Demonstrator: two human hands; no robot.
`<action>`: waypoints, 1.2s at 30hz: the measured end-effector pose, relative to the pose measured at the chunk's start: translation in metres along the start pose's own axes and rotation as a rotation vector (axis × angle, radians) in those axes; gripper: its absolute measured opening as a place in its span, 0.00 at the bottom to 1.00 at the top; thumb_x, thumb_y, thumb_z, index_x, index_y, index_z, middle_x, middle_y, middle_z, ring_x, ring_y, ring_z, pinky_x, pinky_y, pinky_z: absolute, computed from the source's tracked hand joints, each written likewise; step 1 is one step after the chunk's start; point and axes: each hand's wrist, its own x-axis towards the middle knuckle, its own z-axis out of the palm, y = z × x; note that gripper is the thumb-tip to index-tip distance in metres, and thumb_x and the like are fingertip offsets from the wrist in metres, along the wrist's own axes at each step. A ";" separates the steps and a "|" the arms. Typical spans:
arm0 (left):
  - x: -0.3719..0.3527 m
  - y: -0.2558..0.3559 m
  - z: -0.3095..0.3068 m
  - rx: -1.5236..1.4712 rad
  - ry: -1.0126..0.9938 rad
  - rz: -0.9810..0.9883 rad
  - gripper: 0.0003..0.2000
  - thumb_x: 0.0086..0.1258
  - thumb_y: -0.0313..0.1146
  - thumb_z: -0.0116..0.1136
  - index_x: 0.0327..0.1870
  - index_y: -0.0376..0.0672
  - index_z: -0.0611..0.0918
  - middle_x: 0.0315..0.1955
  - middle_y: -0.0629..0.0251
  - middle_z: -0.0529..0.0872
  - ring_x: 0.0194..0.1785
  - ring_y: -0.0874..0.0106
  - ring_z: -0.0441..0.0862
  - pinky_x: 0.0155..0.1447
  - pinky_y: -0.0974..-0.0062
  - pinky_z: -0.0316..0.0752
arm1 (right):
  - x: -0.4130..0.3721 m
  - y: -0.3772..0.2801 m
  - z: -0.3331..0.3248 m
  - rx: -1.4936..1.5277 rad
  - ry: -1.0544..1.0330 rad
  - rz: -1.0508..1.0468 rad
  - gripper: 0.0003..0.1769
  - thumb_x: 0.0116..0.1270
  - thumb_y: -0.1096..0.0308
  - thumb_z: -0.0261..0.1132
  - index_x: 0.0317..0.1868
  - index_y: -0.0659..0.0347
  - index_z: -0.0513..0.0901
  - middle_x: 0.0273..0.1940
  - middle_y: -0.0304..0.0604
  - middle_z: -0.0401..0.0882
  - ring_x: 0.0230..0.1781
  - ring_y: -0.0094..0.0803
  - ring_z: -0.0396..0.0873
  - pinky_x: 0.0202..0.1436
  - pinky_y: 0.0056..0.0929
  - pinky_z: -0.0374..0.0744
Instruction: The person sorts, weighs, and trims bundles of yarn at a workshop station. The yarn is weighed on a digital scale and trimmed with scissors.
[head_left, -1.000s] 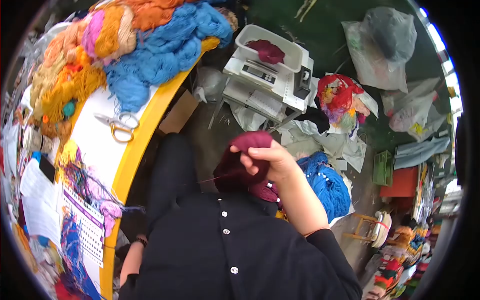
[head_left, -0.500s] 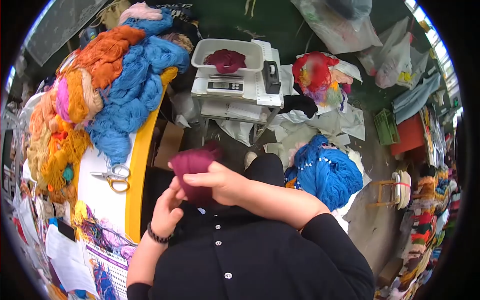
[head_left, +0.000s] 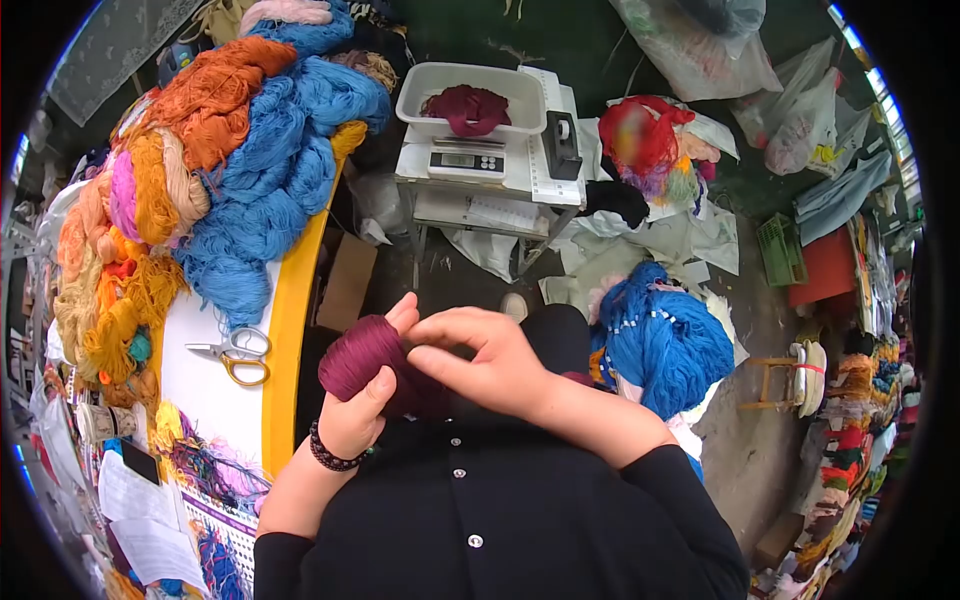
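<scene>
A wound bundle of maroon yarn (head_left: 352, 362) rests in my left hand (head_left: 356, 420), whose thumb lies along its near side and whose fingertips show beyond it. My right hand (head_left: 485, 362) is at the bundle's right edge, fingers curled and thumb pointing left. Any strand pinched there is too fine to make out. More maroon yarn hangs below, partly hidden by my right hand. Ahead, a maroon skein (head_left: 468, 108) lies in a white plastic tub (head_left: 412, 98) on a digital scale (head_left: 466, 161).
Blue skeins (head_left: 262, 170) and orange skeins (head_left: 215, 95) are heaped on the yellow-edged table (head_left: 292, 330) at left, near scissors (head_left: 240, 357). A bright blue yarn pile (head_left: 665, 340) lies at right. The scale's stand (head_left: 415, 185) is ahead; a small wooden stool (head_left: 768, 383) stands far right.
The maroon bundle has turned and shifted slightly left, now resting in my left hand. My right hand has moved from gripping across it to its right edge. The view has shifted a little.
</scene>
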 end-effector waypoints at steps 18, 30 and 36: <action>-0.017 -0.001 0.010 0.043 0.243 0.021 0.10 0.70 0.27 0.53 0.48 0.33 0.81 0.49 0.52 0.84 0.51 0.68 0.81 0.57 0.71 0.75 | -0.013 -0.003 0.026 0.470 0.049 0.225 0.07 0.66 0.72 0.64 0.37 0.69 0.83 0.35 0.38 0.84 0.35 0.16 0.75 0.40 0.21 0.76; -0.019 -0.011 0.018 0.125 0.343 0.051 0.09 0.69 0.22 0.54 0.48 0.34 0.82 0.46 0.56 0.85 0.51 0.70 0.82 0.56 0.72 0.75 | -0.021 0.003 0.029 0.342 0.090 0.247 0.08 0.67 0.71 0.63 0.35 0.68 0.82 0.28 0.32 0.79 0.29 0.13 0.70 0.33 0.18 0.72; -0.017 -0.009 0.009 -0.335 0.270 -0.062 0.08 0.71 0.30 0.50 0.39 0.35 0.79 0.35 0.61 0.82 0.46 0.64 0.80 0.63 0.61 0.69 | -0.008 0.017 0.016 1.233 0.059 0.466 0.07 0.72 0.68 0.55 0.38 0.62 0.77 0.29 0.36 0.75 0.35 0.28 0.76 0.48 0.28 0.74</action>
